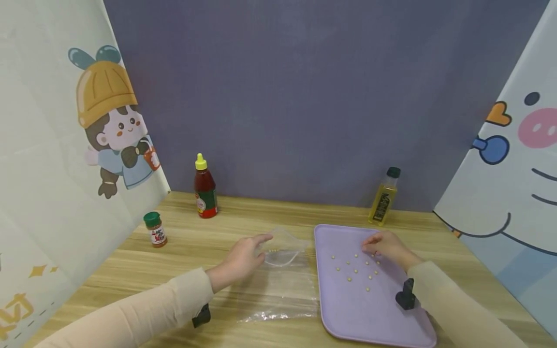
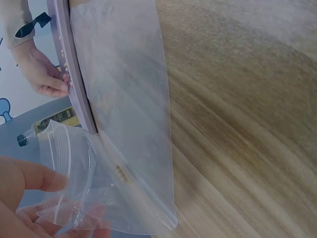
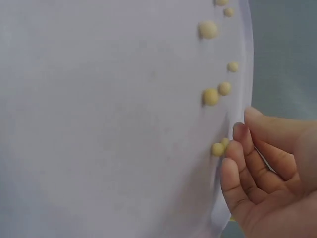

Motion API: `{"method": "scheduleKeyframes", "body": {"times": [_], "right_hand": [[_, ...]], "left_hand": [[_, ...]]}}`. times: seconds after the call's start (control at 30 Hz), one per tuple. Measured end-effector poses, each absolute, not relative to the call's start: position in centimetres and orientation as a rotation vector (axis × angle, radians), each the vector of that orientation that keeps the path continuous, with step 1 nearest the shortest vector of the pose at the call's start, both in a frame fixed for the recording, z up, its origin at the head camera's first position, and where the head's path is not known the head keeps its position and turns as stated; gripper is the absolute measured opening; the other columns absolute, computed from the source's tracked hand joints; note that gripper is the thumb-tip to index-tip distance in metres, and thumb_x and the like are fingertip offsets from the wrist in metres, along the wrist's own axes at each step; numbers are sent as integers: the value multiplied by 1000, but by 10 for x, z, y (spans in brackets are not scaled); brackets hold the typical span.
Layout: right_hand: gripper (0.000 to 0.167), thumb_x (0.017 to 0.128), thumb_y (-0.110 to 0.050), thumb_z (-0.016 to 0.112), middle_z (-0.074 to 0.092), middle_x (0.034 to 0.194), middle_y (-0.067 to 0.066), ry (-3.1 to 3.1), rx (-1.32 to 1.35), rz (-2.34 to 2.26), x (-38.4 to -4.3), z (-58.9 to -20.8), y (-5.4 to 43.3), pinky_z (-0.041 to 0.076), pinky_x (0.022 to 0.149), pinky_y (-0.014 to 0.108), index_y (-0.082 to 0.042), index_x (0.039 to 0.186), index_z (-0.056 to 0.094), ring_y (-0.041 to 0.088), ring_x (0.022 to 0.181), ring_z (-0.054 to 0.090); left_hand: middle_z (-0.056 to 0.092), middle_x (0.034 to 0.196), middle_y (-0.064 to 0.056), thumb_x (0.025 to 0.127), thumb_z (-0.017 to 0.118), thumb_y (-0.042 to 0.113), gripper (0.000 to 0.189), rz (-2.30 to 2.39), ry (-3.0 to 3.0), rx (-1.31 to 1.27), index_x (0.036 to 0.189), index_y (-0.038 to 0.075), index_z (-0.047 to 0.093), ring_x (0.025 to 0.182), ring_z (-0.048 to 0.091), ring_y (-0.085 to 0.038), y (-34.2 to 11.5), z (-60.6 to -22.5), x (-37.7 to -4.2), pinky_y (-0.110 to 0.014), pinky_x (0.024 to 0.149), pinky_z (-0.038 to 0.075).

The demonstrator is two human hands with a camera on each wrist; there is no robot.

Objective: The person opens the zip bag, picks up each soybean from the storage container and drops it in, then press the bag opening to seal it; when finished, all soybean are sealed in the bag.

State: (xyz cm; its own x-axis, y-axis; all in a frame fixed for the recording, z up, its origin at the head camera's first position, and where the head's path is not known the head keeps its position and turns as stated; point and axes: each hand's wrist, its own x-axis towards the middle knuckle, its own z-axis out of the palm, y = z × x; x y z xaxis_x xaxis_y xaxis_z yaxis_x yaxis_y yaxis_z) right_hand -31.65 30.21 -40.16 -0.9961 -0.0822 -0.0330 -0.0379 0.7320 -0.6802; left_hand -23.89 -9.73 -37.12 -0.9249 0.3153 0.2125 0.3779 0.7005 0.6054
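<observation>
With the thumb in front and fingers behind, my left hand [image 1: 243,258] holds the mouth of a clear zip bag [image 2: 124,79]. The bag lies on the table with its mouth raised, and several soybeans [image 2: 121,173] sit inside it in a short row. Over the far part of a lilac tray [image 1: 361,314], my right hand [image 1: 387,247] reaches down, thumb and fingertips close together. Two soybeans [image 3: 218,149] are right at its middle fingertip in the right wrist view; I cannot tell whether a bean is between the fingers. Other soybeans [image 1: 349,279] lie scattered on the tray.
An oil bottle [image 1: 383,200] with a dark cap stands behind the tray. At the back left is a red sauce bottle [image 1: 205,191] with a yellow tip. A green-capped spice jar [image 1: 155,231] stands left of my left hand. A dark cloth [image 1: 278,106] hangs behind the table.
</observation>
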Motion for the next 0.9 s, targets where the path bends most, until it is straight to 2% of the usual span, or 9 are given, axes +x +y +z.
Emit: {"method": "scheduleKeyframes", "body": {"times": [0.3,0.6,0.7,0.83,0.9], "right_hand": [[28,89,-11,67,71,107,21,2848,-202,-1250,-313,-383,291,57,74,32,8,111,68,14,85,67],[34,91,-21,67,73,106,14,2806,-318,-1327,-309,-357,265,54,86,45,3,115,67,15,88,67],[34,90,-21,68,73,106,13,2787,-343,-1375,-307,-350,253,53,88,46,2,114,68,16,89,68],[33,89,-21,70,73,105,12,2727,-409,-1450,-301,-345,237,52,90,49,2,112,68,18,91,68],[32,89,-22,70,73,105,12,2698,-448,-1472,-296,-343,229,51,91,50,0,112,69,19,93,68]], "left_hand": [[69,107,-16,84,63,-1,55,-994,-2826,-586,137,8,53,43,37,-6,-96,-370,-239,-16,38,34],[68,113,-16,83,63,-2,55,-1001,-2821,-597,137,7,53,43,38,-6,-96,-369,-238,-18,39,36],[69,105,-14,83,63,-2,56,-996,-2819,-597,137,7,53,43,37,-6,-96,-369,-238,-17,39,35],[66,85,-7,83,62,-2,56,-1003,-2823,-603,137,6,53,42,36,-6,-96,-369,-239,-15,38,33],[66,85,-7,83,62,-3,56,-1013,-2822,-608,137,6,52,42,36,-6,-96,-370,-239,-14,37,32]]}}
